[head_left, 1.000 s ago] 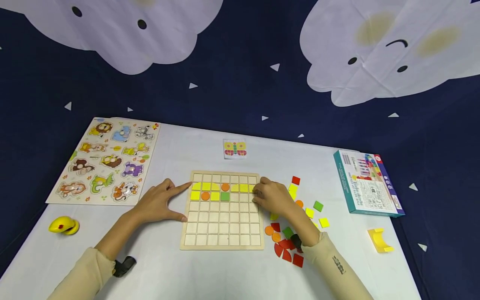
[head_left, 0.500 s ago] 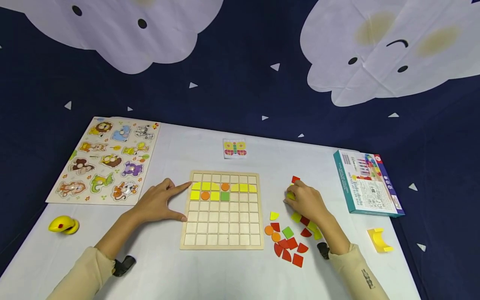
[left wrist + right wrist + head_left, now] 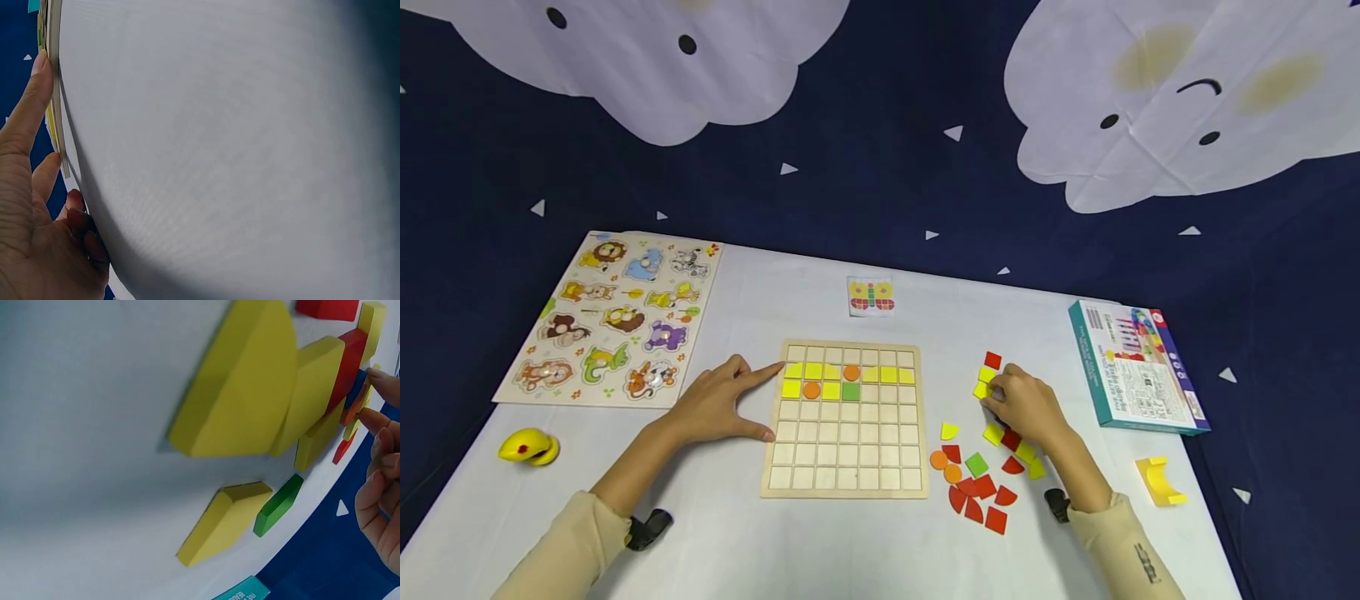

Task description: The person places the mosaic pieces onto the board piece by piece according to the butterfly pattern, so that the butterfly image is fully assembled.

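Our left hand (image 3: 711,406) spreads thumb and forefinger wide against the left edge of the board (image 3: 824,454), gripping nothing. Right of the board, our right hand (image 3: 1028,406) bends thumb and forefinger close together beside 2 yellow squares (image 3: 986,374); we cannot tell whether it grips anything.

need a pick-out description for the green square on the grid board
On the white table, find the pale wooden grid board. In its third row from the far edge, the green square tile ends a run of four pieces, directly below an orange disc. It's the board's only green piece.
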Tool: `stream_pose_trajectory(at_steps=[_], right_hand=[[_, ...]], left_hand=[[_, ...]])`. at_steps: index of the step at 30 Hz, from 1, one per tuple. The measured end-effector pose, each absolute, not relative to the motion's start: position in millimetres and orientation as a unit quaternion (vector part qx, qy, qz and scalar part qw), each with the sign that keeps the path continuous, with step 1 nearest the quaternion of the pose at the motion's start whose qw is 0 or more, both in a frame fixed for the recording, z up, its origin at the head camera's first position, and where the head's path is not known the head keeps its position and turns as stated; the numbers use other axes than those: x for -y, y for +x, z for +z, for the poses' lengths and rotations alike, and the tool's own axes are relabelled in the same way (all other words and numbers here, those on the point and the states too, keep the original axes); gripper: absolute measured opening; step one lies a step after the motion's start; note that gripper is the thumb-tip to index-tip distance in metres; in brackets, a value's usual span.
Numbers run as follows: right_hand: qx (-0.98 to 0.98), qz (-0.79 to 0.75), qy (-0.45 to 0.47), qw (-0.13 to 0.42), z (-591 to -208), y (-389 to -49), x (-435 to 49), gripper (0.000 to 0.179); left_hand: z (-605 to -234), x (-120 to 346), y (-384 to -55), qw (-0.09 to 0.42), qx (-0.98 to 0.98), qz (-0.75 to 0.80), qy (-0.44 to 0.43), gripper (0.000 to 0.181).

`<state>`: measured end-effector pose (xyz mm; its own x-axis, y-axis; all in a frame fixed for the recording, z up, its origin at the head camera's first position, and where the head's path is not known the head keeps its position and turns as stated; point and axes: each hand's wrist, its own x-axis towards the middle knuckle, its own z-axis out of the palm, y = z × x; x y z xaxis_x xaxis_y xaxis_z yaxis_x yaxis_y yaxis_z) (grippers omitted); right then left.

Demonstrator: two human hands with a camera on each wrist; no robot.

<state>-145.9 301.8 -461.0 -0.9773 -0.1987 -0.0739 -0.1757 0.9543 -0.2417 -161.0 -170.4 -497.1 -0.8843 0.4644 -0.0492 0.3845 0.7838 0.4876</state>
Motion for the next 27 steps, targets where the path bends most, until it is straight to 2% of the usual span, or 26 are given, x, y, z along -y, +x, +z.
stream_pose_trajectory(at_steps=[10, 27], right_hand=[[-0.981, -0.133, -0.138, 0.020, -464.7, -148.3, -292.1, 0.027], [-0.955, -0.119, -0.271, 0.016, -453.3, -164.5, -215.2, 0.026]], left_hand=[[-497.2, 169.5, -162.1, 0.086, -0.941, 0.238, 0.227, 0.111], [-500.0, 171.1, -162.0, 0.084, -0.941, 0.239, 0.226, 0.111]])
